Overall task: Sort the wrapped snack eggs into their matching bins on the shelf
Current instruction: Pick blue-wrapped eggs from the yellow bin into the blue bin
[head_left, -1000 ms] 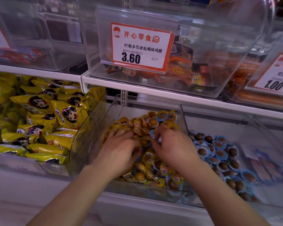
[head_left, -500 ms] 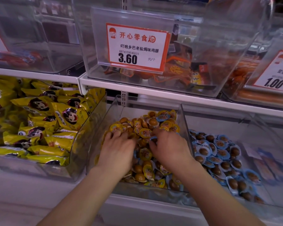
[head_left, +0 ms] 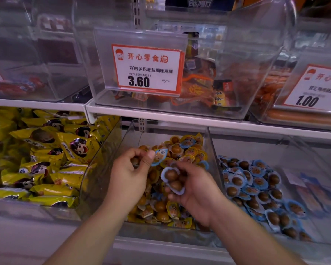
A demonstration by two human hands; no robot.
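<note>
A clear middle bin (head_left: 210, 142) on the lower shelf holds mostly yellow-wrapped snack eggs (head_left: 191, 152), with a few blue-wrapped ones mixed in. The clear bin to its right (head_left: 298, 150) holds blue-wrapped eggs (head_left: 256, 186). My left hand (head_left: 128, 176) is raised above the middle bin and pinches one blue-wrapped egg (head_left: 161, 154) between thumb and fingers. Beside it, my right hand (head_left: 195, 190) grips two blue-wrapped eggs (head_left: 172, 180), brown sides up.
A bin of yellow snack packets (head_left: 38, 157) sits to the left. Above, a white shelf edge (head_left: 180, 114) carries clear bins with orange price tags (head_left: 147, 70) reading 3.60 and 1.00 (head_left: 311, 88). Flat blue packets (head_left: 317, 190) lie at the far right.
Both hands were down in the middle bin's pile; now they are lifted out of it, the left with one blue-wrapped egg and the right with two.
</note>
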